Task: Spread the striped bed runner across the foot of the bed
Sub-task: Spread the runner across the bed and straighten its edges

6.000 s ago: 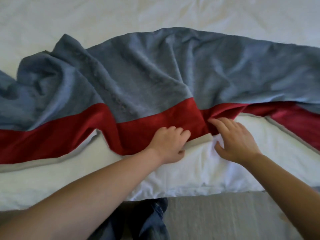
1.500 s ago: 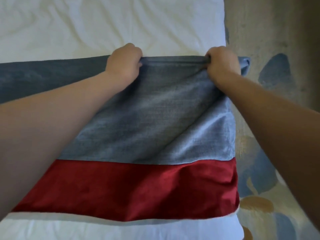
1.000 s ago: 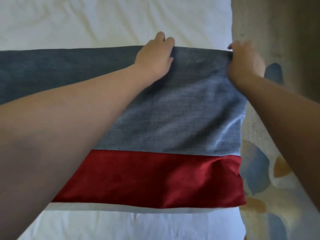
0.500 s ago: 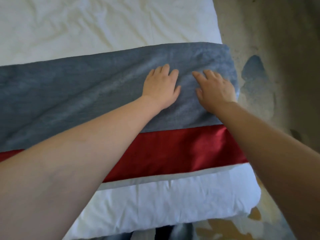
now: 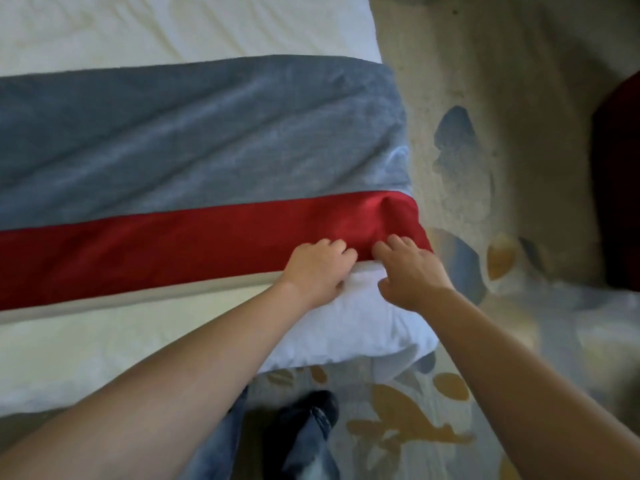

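The striped bed runner (image 5: 194, 143) lies flat across the white bed (image 5: 145, 22), a wide grey-blue band above a red band with a thin beige edge nearest me. Its right end hangs over the bed's right side. My left hand (image 5: 317, 268) rests on the runner's near edge at the red band, fingers curled and thumb tucked under the hem. My right hand (image 5: 410, 268) sits just beside it near the bed's corner, fingertips pinching the red edge where the cloth puckers.
Patterned carpet (image 5: 467, 202) with blue and ochre shapes runs along the bed's right side and front. A dark red object (image 5: 620, 188) stands at the far right. My leg and dark shoe (image 5: 308, 420) are at the foot of the bed.
Both hands have slid from the grey band down toward me to the red band's near edge and curled onto it. The view has shifted down, showing the bed's corner and floor.
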A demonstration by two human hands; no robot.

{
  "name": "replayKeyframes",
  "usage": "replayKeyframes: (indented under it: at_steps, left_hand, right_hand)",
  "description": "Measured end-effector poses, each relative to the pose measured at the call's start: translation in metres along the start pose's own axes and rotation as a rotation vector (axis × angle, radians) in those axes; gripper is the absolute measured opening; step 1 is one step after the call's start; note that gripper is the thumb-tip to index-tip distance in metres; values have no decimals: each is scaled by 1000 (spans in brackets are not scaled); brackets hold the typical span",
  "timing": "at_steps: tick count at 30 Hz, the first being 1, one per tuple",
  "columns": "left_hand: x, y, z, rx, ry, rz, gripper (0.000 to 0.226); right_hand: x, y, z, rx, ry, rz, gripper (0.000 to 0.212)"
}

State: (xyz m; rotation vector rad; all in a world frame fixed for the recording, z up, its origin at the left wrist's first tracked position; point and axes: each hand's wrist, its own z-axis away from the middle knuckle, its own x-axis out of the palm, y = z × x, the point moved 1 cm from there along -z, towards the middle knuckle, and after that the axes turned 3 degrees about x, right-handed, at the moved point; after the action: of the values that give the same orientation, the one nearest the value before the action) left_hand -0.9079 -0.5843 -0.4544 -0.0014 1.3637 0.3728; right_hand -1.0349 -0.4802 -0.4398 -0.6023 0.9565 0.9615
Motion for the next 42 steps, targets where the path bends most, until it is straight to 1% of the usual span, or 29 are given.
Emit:
replayKeyframes:
  at_steps: [1,4,6,8,12,15,18,21,23,25,27,28,30,31,33,35,36,39,42]
  left_hand:
    - [5,6,-2,-51,2,-6,18]
    - [11,15,-10,-190,27,20,19]
    - [12,18,-14,-232,23,83,22]
    - [13,25,-14,-209,28,124,23]
    - [14,51,-12,-134,80,142,26]
    - [21,61,-10,-109,48,144,24]
    - [28,62,-5,-82,43,134,18]
    - [28,52,3,-63,88,97,7]
    - [32,43,10,-84,81,88,6]
    - [35,38,15,-108,53,125,11]
    - [33,37,15,-70,20,164,10]
    - [31,35,15,-46,14,179,6]
    - [26,26,19,-14,26,193,9]
    - [24,19,25,-11,30,182,11]
    - [22,0,42,-26,13,161,15]
    - [23,-26,64,-68,-22,155,14]
    - [22,-40,76,-99,-39,154,13]
    - [20,-79,110,-209,-77,162,9]
    - [20,-104,136,-296,-116,193,6]
  right_hand:
    - [7,4,4,-8,16,33,33]
    - [17,8,-2,-47,153,87,30]
    - [19,9,-10,-69,194,118,28]
    - [20,18,-12,-71,190,135,25]
    - [26,52,10,-10,223,74,24]
    - [41,54,30,-6,181,66,22]
    - [57,47,30,40,112,19,23]
    - [60,47,26,83,163,-9,25]
    - [64,50,25,61,199,-2,26]
    - [66,53,22,13,163,40,27]
    - [61,51,18,4,116,84,26]
    - [56,47,16,9,108,100,26]
    - [44,32,12,-18,117,87,22]
    - [38,21,11,-66,118,49,21]
    - [29,-9,11,-218,74,-24,22]
    - [23,-45,8,-354,3,-55,25]
    - [20,-63,4,-389,-26,-66,28]
    - [14,-109,-16,-419,-74,-109,31]
    - [12,-142,-28,-475,-117,-108,23]
